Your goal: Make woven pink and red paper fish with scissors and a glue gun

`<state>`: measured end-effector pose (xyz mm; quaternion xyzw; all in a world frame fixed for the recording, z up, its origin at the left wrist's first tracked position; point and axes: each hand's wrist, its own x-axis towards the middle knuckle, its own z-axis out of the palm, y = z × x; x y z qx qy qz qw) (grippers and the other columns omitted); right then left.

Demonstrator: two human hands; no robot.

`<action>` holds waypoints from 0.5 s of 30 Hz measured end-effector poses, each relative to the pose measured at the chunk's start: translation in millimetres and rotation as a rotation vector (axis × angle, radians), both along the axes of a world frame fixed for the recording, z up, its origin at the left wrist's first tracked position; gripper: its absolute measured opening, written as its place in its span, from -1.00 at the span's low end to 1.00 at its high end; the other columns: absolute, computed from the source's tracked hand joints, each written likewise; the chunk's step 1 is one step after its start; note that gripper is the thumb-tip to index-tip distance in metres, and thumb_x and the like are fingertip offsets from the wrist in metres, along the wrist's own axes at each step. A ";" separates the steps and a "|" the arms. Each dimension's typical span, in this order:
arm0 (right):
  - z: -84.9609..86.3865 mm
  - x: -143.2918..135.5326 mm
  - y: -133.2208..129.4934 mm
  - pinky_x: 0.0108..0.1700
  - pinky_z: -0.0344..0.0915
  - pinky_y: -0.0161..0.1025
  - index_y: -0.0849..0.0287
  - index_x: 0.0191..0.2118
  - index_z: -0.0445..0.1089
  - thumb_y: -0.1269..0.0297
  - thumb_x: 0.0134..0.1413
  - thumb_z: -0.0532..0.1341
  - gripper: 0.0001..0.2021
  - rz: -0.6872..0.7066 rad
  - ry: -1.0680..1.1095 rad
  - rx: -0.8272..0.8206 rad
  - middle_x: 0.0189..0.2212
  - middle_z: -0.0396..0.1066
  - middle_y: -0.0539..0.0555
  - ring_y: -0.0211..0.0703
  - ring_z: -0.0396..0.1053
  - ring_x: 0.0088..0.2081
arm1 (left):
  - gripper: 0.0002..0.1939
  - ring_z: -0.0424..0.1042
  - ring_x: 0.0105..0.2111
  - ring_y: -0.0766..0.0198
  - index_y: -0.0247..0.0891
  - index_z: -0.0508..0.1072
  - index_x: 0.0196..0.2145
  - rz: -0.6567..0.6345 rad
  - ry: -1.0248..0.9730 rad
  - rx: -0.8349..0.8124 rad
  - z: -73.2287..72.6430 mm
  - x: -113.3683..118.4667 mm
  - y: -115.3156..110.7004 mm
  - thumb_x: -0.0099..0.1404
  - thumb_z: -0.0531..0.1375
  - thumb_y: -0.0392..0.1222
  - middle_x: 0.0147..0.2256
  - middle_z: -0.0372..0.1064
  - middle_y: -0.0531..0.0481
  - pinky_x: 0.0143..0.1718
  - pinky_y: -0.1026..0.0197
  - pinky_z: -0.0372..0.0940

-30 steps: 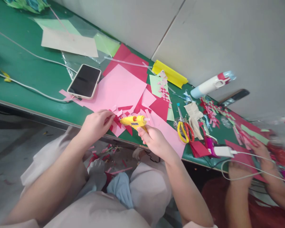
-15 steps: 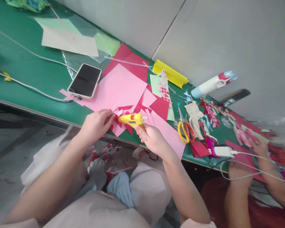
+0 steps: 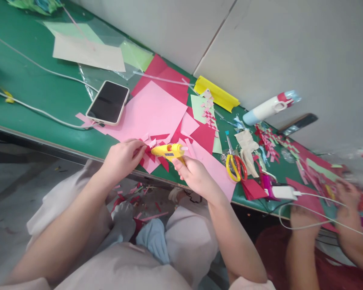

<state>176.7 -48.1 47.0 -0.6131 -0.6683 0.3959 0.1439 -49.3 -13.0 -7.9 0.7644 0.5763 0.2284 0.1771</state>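
Observation:
My right hand [image 3: 195, 173] is closed around the handle of a yellow hot glue gun [image 3: 167, 151], with a clear glue stick jutting from its rear. The gun's nozzle points left and meets a piece of red paper [image 3: 148, 152] pinched in the fingertips of my left hand [image 3: 122, 160]. My fingers partly hide that red piece. Under and around the gun lie pink and red paper strips [image 3: 160, 139], close to the table's front edge. A large pink sheet [image 3: 153, 108] spreads out just beyond my hands.
A phone [image 3: 108, 102] lies to the left with a white cable. Scissors [image 3: 232, 167], a white power bank [image 3: 282, 192], a bottle [image 3: 268, 108] and woven paper chains [image 3: 270, 145] occupy the right side. A co-worker's hand [image 3: 347, 193] works at far right. Paper scraps litter the floor.
My hands and the glue gun have hardly moved. At far right, the co-worker's hand has shifted right and away from the pink strips.

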 end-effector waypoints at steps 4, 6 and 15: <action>2.5 4.8 -2.6 -0.39 0.17 -0.26 0.11 -0.38 0.27 -0.20 0.25 -0.04 -0.53 0.000 -0.033 -0.025 -0.50 0.33 0.01 -0.19 0.30 -0.47 | -0.66 0.49 -0.28 0.14 -0.22 0.54 -0.22 0.001 -0.005 -0.008 1.0 0.4 0.0 0.36 0.00 -0.07 -0.18 0.54 -0.10 -0.33 0.19 0.29; 4.7 8.9 -5.8 -0.40 0.16 -0.26 0.12 -0.38 0.26 -0.20 0.25 -0.04 -0.52 0.008 -0.046 -0.040 -0.51 0.32 -0.01 -0.21 0.29 -0.49 | -0.66 0.49 -0.29 0.15 -0.23 0.54 -0.21 0.002 0.000 -0.010 1.0 0.3 -0.2 0.36 0.00 -0.07 -0.19 0.54 -0.10 -0.34 0.19 0.28; 6.8 9.7 -8.0 -0.34 0.17 -0.28 0.15 -0.36 0.28 -0.19 0.26 -0.05 -0.52 0.054 -0.057 -0.012 -0.50 0.34 -0.01 -0.22 0.32 -0.45 | -0.68 0.49 -0.28 0.16 -0.22 0.53 -0.22 -0.003 0.003 0.008 -1.0 0.4 -0.9 0.37 0.01 -0.08 -0.18 0.53 -0.08 -0.34 0.22 0.26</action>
